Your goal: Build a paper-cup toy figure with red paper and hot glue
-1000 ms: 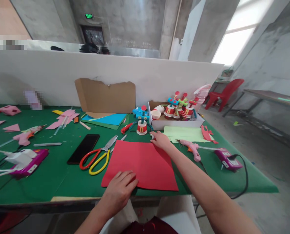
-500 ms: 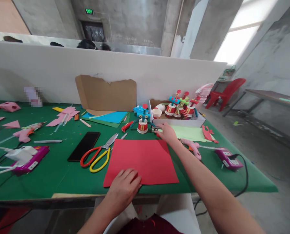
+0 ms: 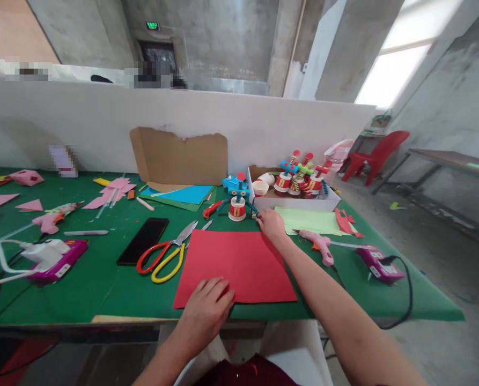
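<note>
A sheet of red paper [image 3: 239,262] lies in front of me on the green-covered table. My left hand [image 3: 210,303] rests flat on its near left part, fingers outstretched. My right hand [image 3: 270,222] is at the sheet's far right corner, its fingers curled together; whatever they pinch is hidden. Just left of those fingers stands a paper-cup figure [image 3: 237,206] with a blue head, a red disc on top and dark spring-like arms. The tip of one arm touches or nearly touches my fingertips. Scissors [image 3: 169,254] with one red and one yellow handle lie left of the sheet.
A white box [image 3: 299,202] holds several similar figures. Pale green paper [image 3: 307,221] and a pink glue gun [image 3: 319,244] lie to the right, with a purple power strip [image 3: 380,264]. On the left are a phone [image 3: 142,241], another glue gun [image 3: 52,219] and a second power strip [image 3: 58,262].
My right fingers have drawn closer together beside the figure's arm. My left hand stays on the red paper. The view has shifted slightly.
</note>
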Tool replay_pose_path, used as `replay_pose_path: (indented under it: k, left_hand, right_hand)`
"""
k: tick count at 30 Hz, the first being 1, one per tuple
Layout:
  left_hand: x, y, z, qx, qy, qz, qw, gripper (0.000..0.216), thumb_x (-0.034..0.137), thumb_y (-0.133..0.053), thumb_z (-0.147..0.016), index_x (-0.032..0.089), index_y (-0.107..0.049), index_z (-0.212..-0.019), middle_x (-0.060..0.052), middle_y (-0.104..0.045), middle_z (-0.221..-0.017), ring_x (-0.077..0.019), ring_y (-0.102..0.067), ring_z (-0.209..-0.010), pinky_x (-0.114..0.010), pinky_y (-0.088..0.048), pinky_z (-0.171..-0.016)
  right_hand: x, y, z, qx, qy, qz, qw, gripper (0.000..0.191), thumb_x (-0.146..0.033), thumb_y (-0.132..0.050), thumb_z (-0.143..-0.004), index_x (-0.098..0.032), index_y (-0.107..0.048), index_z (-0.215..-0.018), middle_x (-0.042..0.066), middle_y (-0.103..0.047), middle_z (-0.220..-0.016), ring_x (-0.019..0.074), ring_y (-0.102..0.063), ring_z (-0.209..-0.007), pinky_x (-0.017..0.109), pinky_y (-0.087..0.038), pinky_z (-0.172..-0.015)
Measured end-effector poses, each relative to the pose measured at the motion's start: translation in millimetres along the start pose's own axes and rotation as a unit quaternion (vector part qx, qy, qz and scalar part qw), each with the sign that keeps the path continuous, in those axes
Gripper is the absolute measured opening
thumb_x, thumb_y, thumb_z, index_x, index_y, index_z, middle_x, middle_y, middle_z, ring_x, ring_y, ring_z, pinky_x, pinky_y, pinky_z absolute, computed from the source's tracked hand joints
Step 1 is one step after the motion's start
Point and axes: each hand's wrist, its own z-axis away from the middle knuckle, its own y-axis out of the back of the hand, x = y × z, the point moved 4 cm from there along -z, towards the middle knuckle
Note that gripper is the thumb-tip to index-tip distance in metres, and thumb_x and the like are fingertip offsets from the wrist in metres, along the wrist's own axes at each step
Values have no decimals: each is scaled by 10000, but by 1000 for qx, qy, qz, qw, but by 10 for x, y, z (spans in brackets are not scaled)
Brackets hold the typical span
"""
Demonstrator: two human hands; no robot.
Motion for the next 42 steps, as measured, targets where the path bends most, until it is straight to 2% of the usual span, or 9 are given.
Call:
replay_pose_path:
  k: [5,9,13,18,21,26,31,36,42]
  left_hand:
    - [-5,-46,2,-17,4,-1,1000,237,156,-464,-907,207,-659,-1032,-81,-691,-1050,-213,-605,-978,-351,-465,-836]
    - [3,-50,-48,-6,20,16,1000,234,177,-463,-922,184,-667,-1038,-96,-704,-1049,-235,-617,-1005,-375,-482,-845]
    - [-58,48,-109,27,107,147,983,246,253,-446,-951,191,-669,-1038,-92,-707,-1055,-218,-632,-1014,-371,-500,-883]
    - [-113,-81,-236,-38,332,450,828,326,329,-541,-885,191,-551,-1180,-54,-725,-876,-182,-695,-828,-297,-555,-733]
    - [-38,-181,-342,-74,384,520,759,452,324,-605,-818,188,-481,-1230,-41,-715,-842,-185,-691,-808,-296,-552,-713]
    - [0,-133,-406,-90,327,450,826,227,247,-572,-795,222,-615,-1017,-30,-696,-1000,-170,-651,-889,-294,-526,-798]
    - [-101,-41,-424,-82,297,356,882,285,230,-566,-816,234,-604,-1099,-39,-678,-1081,-182,-632,-937,-315,-515,-827]
    - [158,-150,-778,-145,93,330,928,301,54,-428,-842,191,-596,-1051,-78,-652,-1097,-190,-584,-1030,-331,-481,-904]
    - [497,-480,-1108,-204,-61,232,949,270,112,-393,-923,189,-639,-1002,-117,-524,-1307,-232,-517,-1117,-365,-455,-918]
  right_hand:
    - [29,290,201,88,7,-98,991,189,-223,-527,-899,-173,-709,-896,90,-657,-911,199,-609,-854,288,-446,-742]
    - [17,517,777,209,26,-267,940,157,-271,-574,-862,-189,-704,-833,53,-684,-828,176,-621,-741,291,-489,-730]
    - [-92,384,1414,204,16,-379,903,147,-287,-585,-847,-203,-704,-828,42,-714,-809,179,-650,-742,294,-519,-718]
    - [-222,7,1733,106,-39,-493,863,132,-300,-621,-814,-198,-704,-811,33,-735,-771,184,-682,-703,283,-545,-662]
    - [-302,-47,1745,99,-20,-506,857,115,-280,-624,-810,-205,-711,-803,38,-738,-786,183,-685,-726,288,-547,-695]
    - [-354,-7,1767,58,29,-521,851,122,-292,-605,-839,-225,-692,-891,39,-735,-842,180,-686,-786,284,-547,-722]
    - [190,62,1713,113,-66,-456,881,231,-402,-524,-881,-214,-635,-957,50,-712,-886,181,-675,-785,285,-540,-706]
    - [664,99,1708,173,-117,-393,896,305,-452,-478,-874,-198,-636,-814,66,-713,-800,205,-664,-743,313,-529,-706]
    - [611,88,1775,156,-84,-392,903,225,-366,-507,-869,-205,-648,-801,60,-720,-822,204,-669,-776,307,-532,-732]
